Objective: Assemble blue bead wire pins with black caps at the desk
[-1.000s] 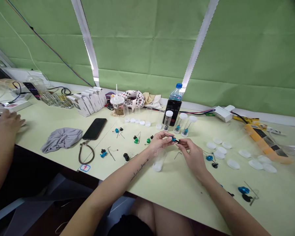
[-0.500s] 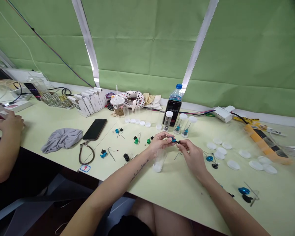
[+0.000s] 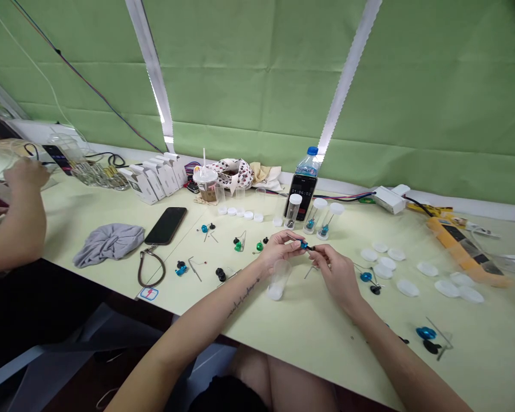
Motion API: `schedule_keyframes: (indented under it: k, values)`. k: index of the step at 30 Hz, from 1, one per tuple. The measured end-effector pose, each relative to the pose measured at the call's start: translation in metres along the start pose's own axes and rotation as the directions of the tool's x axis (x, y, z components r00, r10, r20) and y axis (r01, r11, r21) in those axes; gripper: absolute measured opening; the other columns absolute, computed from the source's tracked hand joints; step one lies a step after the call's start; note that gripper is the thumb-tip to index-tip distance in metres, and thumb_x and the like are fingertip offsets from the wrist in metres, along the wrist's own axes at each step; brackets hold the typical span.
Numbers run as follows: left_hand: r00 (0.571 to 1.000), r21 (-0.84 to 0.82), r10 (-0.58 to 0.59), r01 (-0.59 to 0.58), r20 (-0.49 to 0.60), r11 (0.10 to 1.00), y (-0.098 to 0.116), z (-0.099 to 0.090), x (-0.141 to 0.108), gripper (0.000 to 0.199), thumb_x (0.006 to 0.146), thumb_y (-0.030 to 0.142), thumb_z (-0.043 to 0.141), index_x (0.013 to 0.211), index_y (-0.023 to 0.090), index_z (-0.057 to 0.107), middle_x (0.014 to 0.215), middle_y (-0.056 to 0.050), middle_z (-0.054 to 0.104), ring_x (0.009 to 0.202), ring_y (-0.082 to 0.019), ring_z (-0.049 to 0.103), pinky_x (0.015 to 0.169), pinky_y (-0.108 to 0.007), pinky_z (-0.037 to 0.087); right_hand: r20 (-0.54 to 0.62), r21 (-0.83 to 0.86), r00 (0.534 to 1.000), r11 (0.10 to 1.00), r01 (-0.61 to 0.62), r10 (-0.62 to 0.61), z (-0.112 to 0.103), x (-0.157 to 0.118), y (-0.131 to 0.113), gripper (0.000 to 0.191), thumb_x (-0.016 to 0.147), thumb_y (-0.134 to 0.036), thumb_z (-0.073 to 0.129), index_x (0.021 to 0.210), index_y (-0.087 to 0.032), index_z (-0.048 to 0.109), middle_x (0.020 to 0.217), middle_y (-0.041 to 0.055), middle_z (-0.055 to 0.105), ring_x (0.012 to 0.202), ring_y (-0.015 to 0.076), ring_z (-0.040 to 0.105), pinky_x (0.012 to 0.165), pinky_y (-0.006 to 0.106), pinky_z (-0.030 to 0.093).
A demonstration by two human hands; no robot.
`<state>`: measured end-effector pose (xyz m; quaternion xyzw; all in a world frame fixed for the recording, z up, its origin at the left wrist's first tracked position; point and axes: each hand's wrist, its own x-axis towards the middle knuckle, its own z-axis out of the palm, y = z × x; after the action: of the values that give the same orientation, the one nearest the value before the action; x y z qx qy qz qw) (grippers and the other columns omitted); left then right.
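Forearms angled in over pale table (image 3: 309, 320), hands meeting. Left hand (image 3: 281, 252): fingers pinching small blue-and-black part (image 3: 304, 244), up off the surface. Right hand (image 3: 338, 274): fingers narrow on its black end. Green fabric panels (image 3: 257, 86) behind, phone timer (image 3: 301, 194) upright.

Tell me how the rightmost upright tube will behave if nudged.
The tube would probably tip easily, standing tall on a narrow base. Once down, it might roll, given its round wall. The blue part inside may rattle, sitting low with room above.
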<state>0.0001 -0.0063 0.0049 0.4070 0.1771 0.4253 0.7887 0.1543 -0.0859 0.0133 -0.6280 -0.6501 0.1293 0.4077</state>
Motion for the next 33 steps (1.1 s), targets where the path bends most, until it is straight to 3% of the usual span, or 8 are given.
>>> schedule_keyframes:
  k: [21, 33]
  values:
    - [1.000, 0.013, -0.004, 0.004, 0.007, 1.000, -0.0009, -0.0002, 0.0002, 0.032, 0.060, 0.026, 0.082, 0.082, 0.011, 0.064, 0.089, -0.006, 0.065, 0.076, -0.012, 0.063, 0.079, -0.031, 0.050, 0.029, -0.004, 1.000, 1.000, 0.009, -0.009, -0.0013, 0.0001, 0.0008, 0.037, 0.091, -0.053, 0.037, 0.085, -0.022, 0.056, 0.073, 0.0042, 0.066, 0.061, 0.0182, 0.060, 0.060, 0.030, 0.048]
    - [1.000, -0.010, 0.015, -0.015, -0.022, 1.000, -0.0002, 0.0009, 0.0010, 0.033, 0.060, 0.027, 0.082, 0.083, 0.012, 0.063, 0.088, -0.005, 0.066, 0.075, -0.012, 0.063, 0.079, -0.031, 0.050, 0.019, -0.023, 1.000, 1.000, -0.005, 0.006, -0.0002, 0.0006, 0.0004, 0.037, 0.090, -0.052, 0.040, 0.097, -0.022, 0.060, 0.073, 0.0029, 0.068, 0.061, 0.0183, 0.063, 0.062, 0.030, 0.049]
